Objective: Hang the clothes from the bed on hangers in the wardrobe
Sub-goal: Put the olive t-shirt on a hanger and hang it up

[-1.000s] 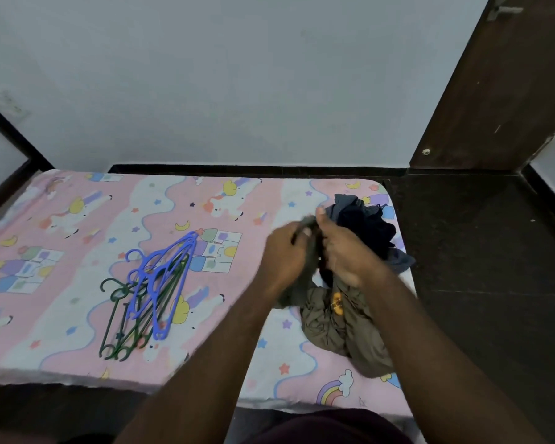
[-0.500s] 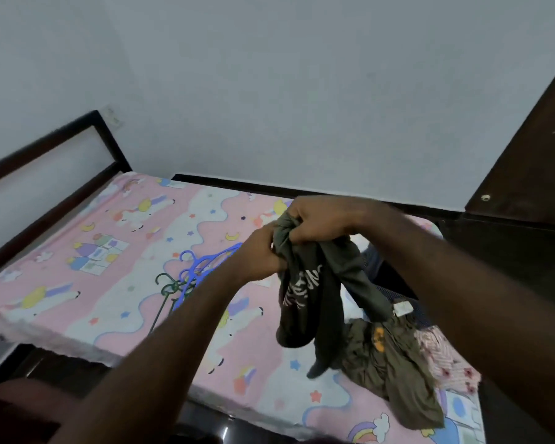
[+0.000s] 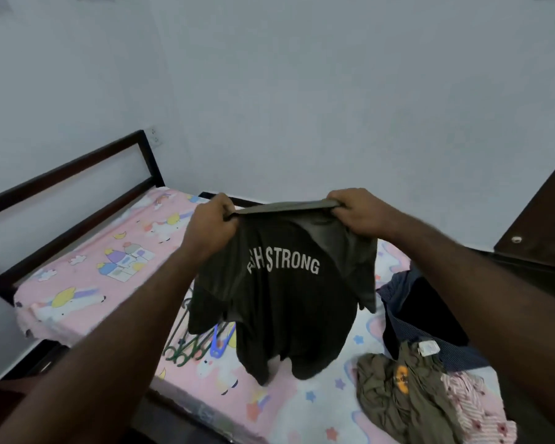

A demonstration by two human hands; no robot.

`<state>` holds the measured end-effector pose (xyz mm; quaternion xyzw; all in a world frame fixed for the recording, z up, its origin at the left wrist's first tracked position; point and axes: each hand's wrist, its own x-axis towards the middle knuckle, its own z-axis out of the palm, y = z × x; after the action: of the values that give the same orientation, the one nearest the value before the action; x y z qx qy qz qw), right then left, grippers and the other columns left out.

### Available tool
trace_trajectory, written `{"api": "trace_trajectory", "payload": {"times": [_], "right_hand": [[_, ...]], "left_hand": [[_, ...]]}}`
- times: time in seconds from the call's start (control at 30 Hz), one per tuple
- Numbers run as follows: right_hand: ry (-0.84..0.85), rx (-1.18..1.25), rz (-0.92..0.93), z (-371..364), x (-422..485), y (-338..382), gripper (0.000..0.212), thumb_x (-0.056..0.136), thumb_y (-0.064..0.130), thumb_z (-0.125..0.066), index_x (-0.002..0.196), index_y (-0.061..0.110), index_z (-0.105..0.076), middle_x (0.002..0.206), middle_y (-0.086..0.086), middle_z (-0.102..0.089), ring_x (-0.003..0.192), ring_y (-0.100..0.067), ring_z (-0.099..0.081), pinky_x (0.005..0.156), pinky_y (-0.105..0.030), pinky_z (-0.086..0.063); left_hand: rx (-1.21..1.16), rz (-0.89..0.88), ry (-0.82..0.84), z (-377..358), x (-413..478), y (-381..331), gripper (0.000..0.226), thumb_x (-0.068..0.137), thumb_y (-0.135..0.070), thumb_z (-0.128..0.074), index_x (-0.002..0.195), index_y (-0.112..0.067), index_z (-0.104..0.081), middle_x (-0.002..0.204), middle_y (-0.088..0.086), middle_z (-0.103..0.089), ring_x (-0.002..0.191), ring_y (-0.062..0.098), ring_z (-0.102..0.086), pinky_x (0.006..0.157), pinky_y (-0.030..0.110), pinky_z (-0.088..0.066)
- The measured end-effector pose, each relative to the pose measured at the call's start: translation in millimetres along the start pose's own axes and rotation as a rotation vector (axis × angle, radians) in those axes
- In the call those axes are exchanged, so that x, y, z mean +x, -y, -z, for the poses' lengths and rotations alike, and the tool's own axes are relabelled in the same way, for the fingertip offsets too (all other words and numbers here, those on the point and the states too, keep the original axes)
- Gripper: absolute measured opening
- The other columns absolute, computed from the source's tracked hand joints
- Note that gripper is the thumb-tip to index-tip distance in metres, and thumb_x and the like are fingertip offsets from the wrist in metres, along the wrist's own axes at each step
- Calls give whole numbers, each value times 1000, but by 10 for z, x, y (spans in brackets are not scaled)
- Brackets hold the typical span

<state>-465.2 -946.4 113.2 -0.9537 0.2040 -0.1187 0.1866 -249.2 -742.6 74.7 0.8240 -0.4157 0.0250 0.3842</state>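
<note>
A dark olive T-shirt (image 3: 285, 302) with white lettering hangs spread out above the bed (image 3: 103, 270). My left hand (image 3: 210, 224) grips its top edge at one end and my right hand (image 3: 358, 214) grips the other end, stretching the edge taut between them. Green and blue hangers (image 3: 202, 346) lie on the sheet, mostly hidden behind the shirt. More clothes lie at the bed's right end: an olive garment (image 3: 398, 389), a dark navy one (image 3: 423, 312) and a pink striped one (image 3: 481, 408).
The bed's dark frame and headboard rails (image 3: 68, 200) run along the left. A white wall (image 3: 302, 107) stands behind the bed. A dark brown door (image 3: 545, 219) is at the far right. Dark floor shows below the bed's near edge.
Both hands lifted the bunched T-shirt off the pile and moved apart, spreading it open so its lettering shows. The view swung left and up.
</note>
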Motion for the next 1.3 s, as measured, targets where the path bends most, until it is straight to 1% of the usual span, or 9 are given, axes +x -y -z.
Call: {"api": "trace_trajectory", "payload": {"times": [0.1,0.27,0.47,0.6,0.73,0.83,0.97,1.03,1.3], "right_hand": [[-147,93,-5,87,87,23,16,92,9,-47,85,12,-61,86,-2,-64,83,-18,-57,68,-30,-38],[-306,542,-134,133,252,89,17,92,15,-48,82,12,-62,78,2,-62,72,-11,-54,67,-31,-42],[-308,385,-123,205,343,86,20,93,14,-46,87,4,-62,82,-4,-62,75,-16,-53,67,-31,-40],[-367,311,-160,264,305,-4,18,87,10,-53,88,12,-71,84,-1,-67,79,-16,-59,66,-26,-44],[-392,140,-213,183,271,-37,17,83,13,-54,81,22,-68,86,4,-68,84,-16,-61,73,-26,-45],[-378,7,-241,121,277,13,19,81,12,-49,80,22,-66,84,3,-65,82,-22,-58,68,-29,-41],[-334,-106,-247,50,262,79,24,82,12,-45,88,19,-67,87,1,-64,82,-25,-55,67,-29,-37],[-344,-124,-237,41,249,82,23,83,12,-45,89,20,-66,88,1,-64,82,-24,-55,67,-30,-39],[-173,-123,-283,-114,130,-93,21,76,6,-44,79,14,-64,81,-6,-66,75,-30,-63,63,-32,-50]], "left_hand": [[-126,108,-109,180,108,-44,8,88,-17,-61,89,-9,-61,83,1,-63,78,16,-55,69,30,-40],[-458,194,-233,282,199,-126,18,90,-16,-49,87,1,-54,78,4,-52,72,14,-47,67,32,-40],[-491,62,-111,422,244,-225,22,92,-25,-63,82,-10,-51,68,6,-45,62,15,-39,57,29,-32],[-485,3,38,508,239,-186,31,87,-28,-72,79,-9,-49,65,8,-41,60,18,-33,51,27,-26],[-337,-25,50,426,194,-286,36,90,-20,-65,63,-11,-43,57,2,-37,51,8,-33,47,19,-27],[-241,11,58,262,130,-328,35,88,-17,-60,60,-2,-47,57,3,-41,52,9,-38,52,26,-30],[18,83,294,7,1,-248,40,81,-44,-65,74,-5,-63,72,6,-63,70,17,-58,64,31,-43],[176,82,346,-99,-56,-170,40,82,-43,-63,75,-4,-63,75,10,-64,77,23,-61,64,31,-43],[485,162,15,-28,-16,-49,21,84,-31,-57,85,-10,-52,79,5,-50,76,28,-51,62,31,-37]]}}
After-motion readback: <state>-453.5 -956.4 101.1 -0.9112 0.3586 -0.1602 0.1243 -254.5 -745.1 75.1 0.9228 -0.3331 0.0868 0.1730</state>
